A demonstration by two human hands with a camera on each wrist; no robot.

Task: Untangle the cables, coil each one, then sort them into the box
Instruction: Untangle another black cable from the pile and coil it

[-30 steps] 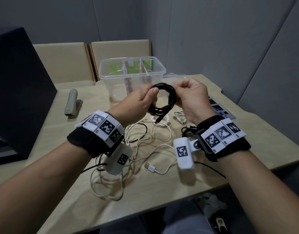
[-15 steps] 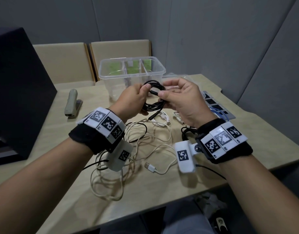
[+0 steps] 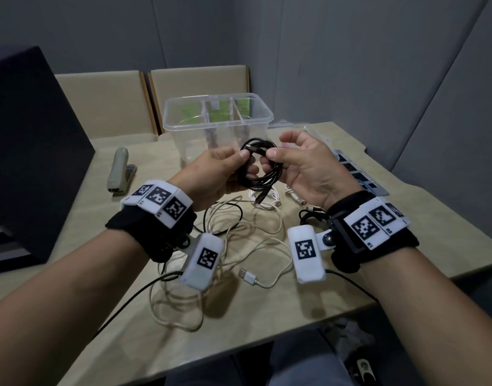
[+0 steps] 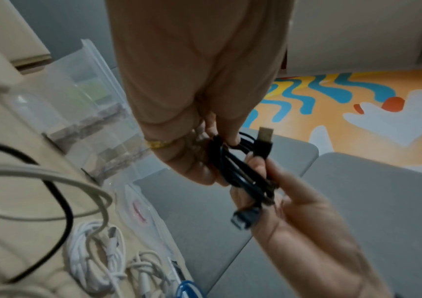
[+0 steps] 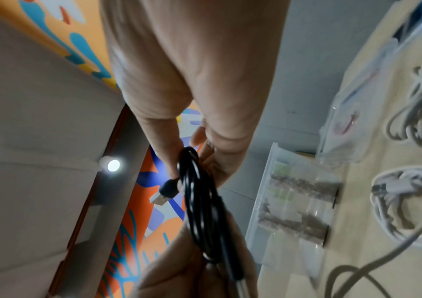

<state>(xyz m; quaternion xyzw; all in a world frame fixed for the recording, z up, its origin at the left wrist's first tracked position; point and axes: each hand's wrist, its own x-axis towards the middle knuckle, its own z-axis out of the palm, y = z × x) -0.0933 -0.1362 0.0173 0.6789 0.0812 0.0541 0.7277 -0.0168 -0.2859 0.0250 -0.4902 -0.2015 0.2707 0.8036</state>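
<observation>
A coiled black cable (image 3: 262, 174) hangs in the air between both hands, in front of the clear box (image 3: 183, 126). My left hand (image 3: 240, 162) grips the coil's left side with thumb and curled fingers. My right hand (image 3: 269, 156) pinches the cable's black USB plug end (image 3: 257, 149) at the top of the coil, its other fingers spread. In the left wrist view the coil (image 4: 243, 173) and the plug (image 4: 264, 139) show below my left hand (image 4: 220, 141). The right wrist view shows my right hand (image 5: 179, 175) at the plug (image 5: 166, 191) beside the coil (image 5: 202, 205).
Tangled white cables (image 3: 239, 235) and a thin black one (image 3: 233, 215) lie on the table under my wrists. Two small white coils (image 3: 267, 197) rest behind them. A stapler (image 3: 119, 174) and a dark box (image 3: 30, 151) stand left, a flat tray (image 3: 358, 174) right.
My right hand left the coil's right side and now pinches the plug end across the coil's top, palm turned up. My left hand kept its hold on the coil.
</observation>
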